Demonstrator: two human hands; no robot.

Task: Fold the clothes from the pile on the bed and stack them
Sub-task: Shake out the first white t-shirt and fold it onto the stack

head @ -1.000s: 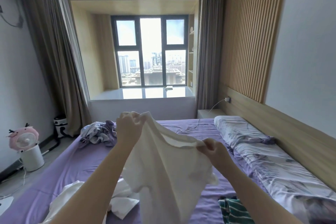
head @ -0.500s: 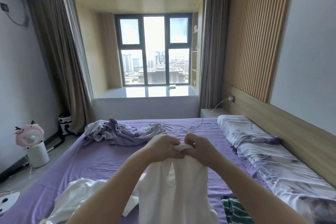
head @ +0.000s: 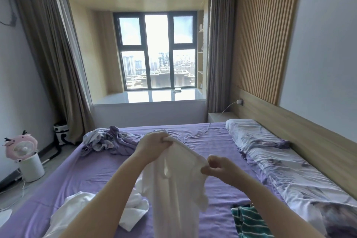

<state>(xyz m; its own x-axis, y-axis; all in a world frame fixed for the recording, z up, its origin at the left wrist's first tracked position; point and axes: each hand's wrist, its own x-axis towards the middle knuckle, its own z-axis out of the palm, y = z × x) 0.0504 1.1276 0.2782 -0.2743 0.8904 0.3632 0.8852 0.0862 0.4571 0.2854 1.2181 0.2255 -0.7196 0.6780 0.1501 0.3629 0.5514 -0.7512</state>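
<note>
- My left hand (head: 152,146) grips the top edge of the white garment (head: 177,189) at frame centre, fingers curled round it.
- My right hand (head: 220,168) pinches its edge lower right.
- It hangs above the purple bed (head: 92,172); more white clothes (head: 77,210) lie lower left.

Home bedroom: purple-sheeted bed (head: 202,141), pillows (head: 253,137), curtained bay window (head: 156,52).

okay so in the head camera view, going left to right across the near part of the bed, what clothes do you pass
Crumpled white garment lying on the purple sheet → white shirt held up by both hands → green and white striped garment → floral grey-lilac quilt along the headboard side.
</note>
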